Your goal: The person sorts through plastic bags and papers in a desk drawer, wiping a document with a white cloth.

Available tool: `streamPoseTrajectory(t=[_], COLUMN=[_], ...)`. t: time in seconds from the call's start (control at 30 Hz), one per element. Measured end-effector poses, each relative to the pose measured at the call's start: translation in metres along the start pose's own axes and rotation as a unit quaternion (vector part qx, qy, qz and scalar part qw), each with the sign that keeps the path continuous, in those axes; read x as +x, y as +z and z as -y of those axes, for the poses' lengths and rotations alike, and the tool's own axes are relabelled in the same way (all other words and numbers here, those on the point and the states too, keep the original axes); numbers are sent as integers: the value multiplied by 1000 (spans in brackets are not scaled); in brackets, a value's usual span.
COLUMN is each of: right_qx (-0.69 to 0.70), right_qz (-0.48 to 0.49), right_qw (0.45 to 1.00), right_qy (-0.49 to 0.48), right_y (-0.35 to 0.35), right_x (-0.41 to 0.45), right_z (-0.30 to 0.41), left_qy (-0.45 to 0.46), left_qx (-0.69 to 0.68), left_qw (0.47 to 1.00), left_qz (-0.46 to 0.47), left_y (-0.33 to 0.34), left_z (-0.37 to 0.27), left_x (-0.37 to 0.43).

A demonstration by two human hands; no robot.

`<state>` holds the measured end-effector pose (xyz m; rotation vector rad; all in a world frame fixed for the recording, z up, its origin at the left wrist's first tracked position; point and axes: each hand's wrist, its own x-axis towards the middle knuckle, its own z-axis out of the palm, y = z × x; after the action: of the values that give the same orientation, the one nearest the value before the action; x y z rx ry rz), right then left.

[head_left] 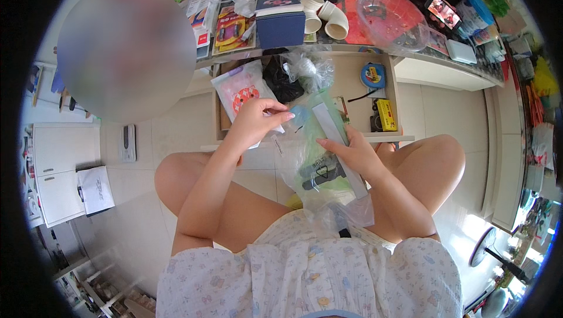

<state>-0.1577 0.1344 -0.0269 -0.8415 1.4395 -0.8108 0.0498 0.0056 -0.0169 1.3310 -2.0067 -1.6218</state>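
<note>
Over the open drawer (352, 122), my left hand (257, 120) has thumb and fingers pinched at the edge of a small translucent blue piece (300, 115). My right hand (358, 153) grips a long white strip (336, 137) together with a clear plastic bag (290, 159). Light green material (314, 142) and a black item (323, 177) show through the bag, which bears printing and hangs down to my lap. Behind my left hand, a white packet with a red pattern (246, 89) lies in the drawer beside a black plastic bag (281, 80) and crumpled clear plastic (312, 69).
A blue tape measure (373, 75) and a yellow box (386, 115) lie at the drawer's right. On the counter stand a blue box (280, 27), white pipe elbows (335, 21) and a clear plastic basin (389, 18). Another person's hand holds a phone (443, 12).
</note>
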Motion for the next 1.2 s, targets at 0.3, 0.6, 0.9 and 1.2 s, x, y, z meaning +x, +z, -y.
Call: streamPoseTrajectory(t=[0.3, 0.6, 0.9, 1.2], right_qx=[5, -11, -30, -56], right_qz=[-45, -49, -48, -38], right_qw=[998, 995, 993, 994], right_qy=[-42, -83, -104, -87], right_y=[-1, 1, 3, 0], right_x=[-3, -1, 0, -1], right_z=[7, 3, -5, 1], left_qy=[31, 45, 6, -4], left_qx=[-36, -54, 19, -26], left_qw=[998, 998, 1000, 1000], left_qz=[-34, -4, -22, 6], left_y=[-2, 4, 4, 0], left_z=[-8, -5, -2, -4], left_x=[0, 0, -1, 0])
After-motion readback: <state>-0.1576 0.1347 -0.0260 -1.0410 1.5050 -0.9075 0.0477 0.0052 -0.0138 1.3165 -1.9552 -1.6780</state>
